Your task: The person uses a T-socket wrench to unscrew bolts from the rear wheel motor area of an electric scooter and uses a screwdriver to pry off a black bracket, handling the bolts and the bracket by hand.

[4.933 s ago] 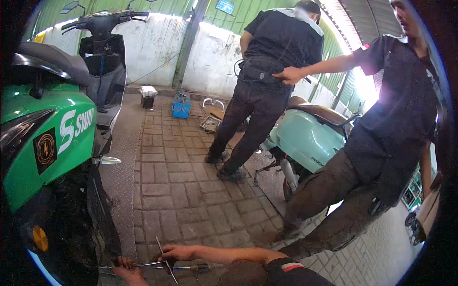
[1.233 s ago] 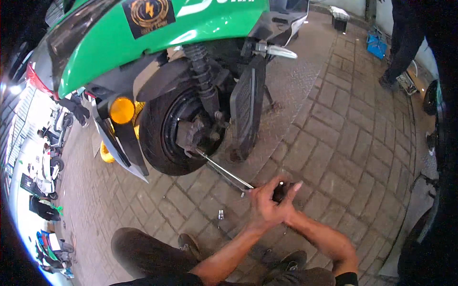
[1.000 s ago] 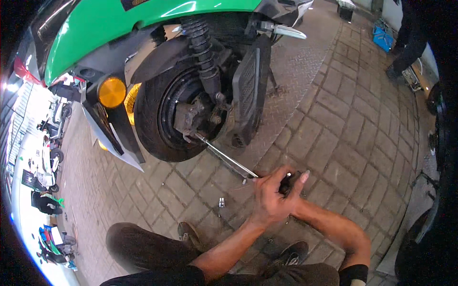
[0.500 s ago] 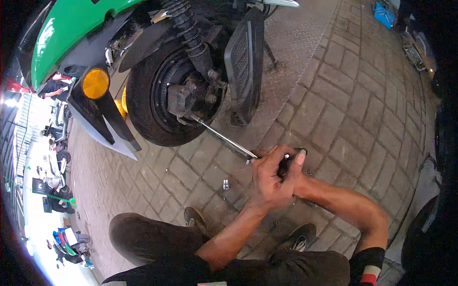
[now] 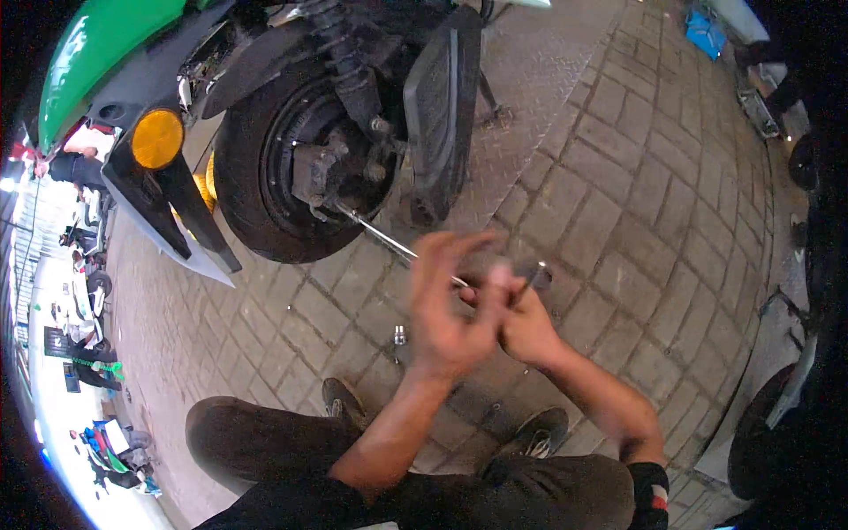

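Silver wrench (image 5: 380,233) is stretching between wheel (image 5: 240,190) and hands, its long axis slanting, its far tip pointing up-left at the wheel's centre. Right hand (image 5: 530,329) is clenching its handle; blurred left hand (image 5: 444,314) is spreading its fingers, contact unclear.

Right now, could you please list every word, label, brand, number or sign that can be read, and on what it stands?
No text can be read in this view.
Green body panel: no lettering shows.
Tyre: any marking is too dark to read.
Metal rod and loose socket: any marking is too small.
Parked vehicles at far left: too small and blurred.
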Available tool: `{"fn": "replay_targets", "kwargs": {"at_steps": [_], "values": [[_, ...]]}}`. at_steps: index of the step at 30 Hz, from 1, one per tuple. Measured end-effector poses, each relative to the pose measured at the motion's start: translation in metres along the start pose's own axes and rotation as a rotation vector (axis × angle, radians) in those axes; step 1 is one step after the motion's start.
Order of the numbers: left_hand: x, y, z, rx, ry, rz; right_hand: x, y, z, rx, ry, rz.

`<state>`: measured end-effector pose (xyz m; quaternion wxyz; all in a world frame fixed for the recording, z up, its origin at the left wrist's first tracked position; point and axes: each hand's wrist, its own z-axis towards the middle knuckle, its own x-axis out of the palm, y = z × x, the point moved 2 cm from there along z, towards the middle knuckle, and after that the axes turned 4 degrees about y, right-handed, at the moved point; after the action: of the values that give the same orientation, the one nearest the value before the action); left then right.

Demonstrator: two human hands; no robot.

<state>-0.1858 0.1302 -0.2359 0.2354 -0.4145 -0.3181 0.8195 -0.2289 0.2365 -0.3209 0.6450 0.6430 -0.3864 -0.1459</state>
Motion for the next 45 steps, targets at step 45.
{"fn": "replay_targets", "kwargs": {"at_steps": [45], "values": [[-0.066, 0.120, 0.007, -1.039, -0.259, -0.474, -0.072, 0.077, 0.046, -0.625, 0.529, -1.749]]}}
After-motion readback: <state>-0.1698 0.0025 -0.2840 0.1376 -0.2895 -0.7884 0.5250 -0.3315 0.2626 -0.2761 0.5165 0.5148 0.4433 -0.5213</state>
